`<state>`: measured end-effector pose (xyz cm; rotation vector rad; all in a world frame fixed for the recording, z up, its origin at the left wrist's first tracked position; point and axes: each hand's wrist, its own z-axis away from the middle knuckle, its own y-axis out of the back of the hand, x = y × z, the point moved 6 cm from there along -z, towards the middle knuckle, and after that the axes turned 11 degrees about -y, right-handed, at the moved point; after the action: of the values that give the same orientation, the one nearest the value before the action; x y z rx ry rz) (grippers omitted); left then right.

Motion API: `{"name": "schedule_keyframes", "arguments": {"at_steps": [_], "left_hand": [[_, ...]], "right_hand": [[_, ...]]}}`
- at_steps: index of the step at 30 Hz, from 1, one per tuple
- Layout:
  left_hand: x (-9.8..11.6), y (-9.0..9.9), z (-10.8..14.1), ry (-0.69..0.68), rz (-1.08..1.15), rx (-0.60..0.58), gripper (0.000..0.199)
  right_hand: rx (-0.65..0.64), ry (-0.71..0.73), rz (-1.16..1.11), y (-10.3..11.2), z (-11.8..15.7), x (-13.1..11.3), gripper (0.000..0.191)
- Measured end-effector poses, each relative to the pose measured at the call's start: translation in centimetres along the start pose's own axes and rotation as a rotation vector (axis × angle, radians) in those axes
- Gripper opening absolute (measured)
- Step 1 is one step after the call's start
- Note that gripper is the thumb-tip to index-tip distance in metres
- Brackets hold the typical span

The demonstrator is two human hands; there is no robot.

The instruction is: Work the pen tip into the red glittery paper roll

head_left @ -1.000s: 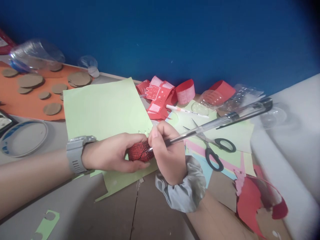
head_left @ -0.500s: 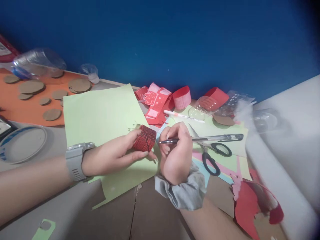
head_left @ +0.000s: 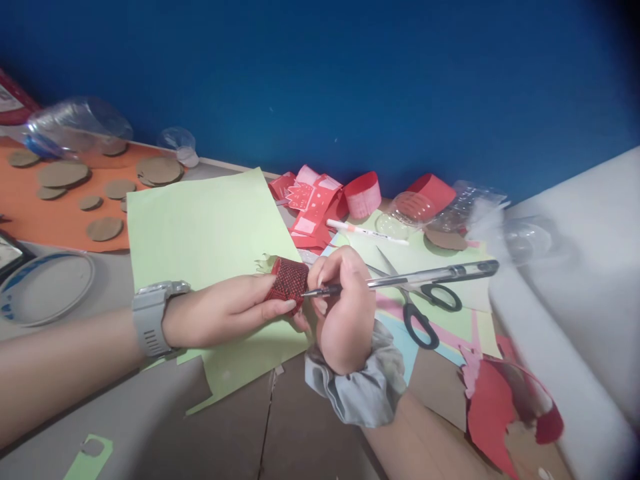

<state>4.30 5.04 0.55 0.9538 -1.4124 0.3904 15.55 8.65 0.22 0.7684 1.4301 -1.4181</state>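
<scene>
Between thumb and fingers, my left hand (head_left: 235,310) grips a small red paper roll (head_left: 291,283) covered in dark dotted marks. A fringe of pale green paper (head_left: 265,263) shows at its far end. My right hand (head_left: 345,307) is closed around a clear-barrelled black pen (head_left: 415,275). The pen's tip lies at the right edge of the roll, seemingly touching it. Under my left hand lies a light green paper sheet (head_left: 200,227). Scissors (head_left: 420,313) with black handles lie just right of my right hand, partly behind the pen.
Cardboard discs (head_left: 63,175) lie on orange paper (head_left: 25,227) at left. A tape roll (head_left: 47,290) is nearer. Red and pink paper pieces (head_left: 315,207), a white marker (head_left: 367,232) and clear plastic (head_left: 470,200) lie along the blue wall (head_left: 320,80). Red scraps (head_left: 493,407) lie at lower right.
My right hand has moved slightly left, bringing the pen tip to the roll. The roll has turned in my left hand, and its green fringe shows more clearly.
</scene>
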Motion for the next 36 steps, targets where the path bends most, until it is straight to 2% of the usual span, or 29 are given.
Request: {"name": "schedule_keyframes", "arguments": {"at_steps": [3,8,17,23,28,32,36], "left_hand": [[0.0,0.0,0.0,-0.004,-0.01,-0.017,0.027],[0.0,0.0,-0.1,-0.014,-0.009,-0.023,0.029],[-0.2,0.2,0.0,-0.041,0.007,0.024,0.021],[-0.2,0.2,0.1,-0.033,0.012,0.017,0.025],[-0.3,0.2,0.2,-0.025,0.028,0.017,0.024],[-0.4,0.7,0.1,-0.048,0.047,0.135,0.025],[-0.4,1.1,0.1,-0.058,0.146,0.252,0.035]], "right_hand": [[0.082,0.009,0.046,0.4,-0.2,-0.2,0.034],[0.115,-0.007,0.079,0.4,-0.2,-0.3,0.035],[0.051,-0.026,-0.003,0.3,-0.2,0.3,0.034],[-0.046,0.002,-0.081,0.3,-0.3,0.3,0.031],[-0.041,-0.008,-0.087,0.1,-0.1,0.2,0.032],[-0.022,0.05,-0.053,-0.3,0.4,-0.3,0.035],[0.114,0.13,0.046,0.1,0.8,-0.9,0.035]]}}
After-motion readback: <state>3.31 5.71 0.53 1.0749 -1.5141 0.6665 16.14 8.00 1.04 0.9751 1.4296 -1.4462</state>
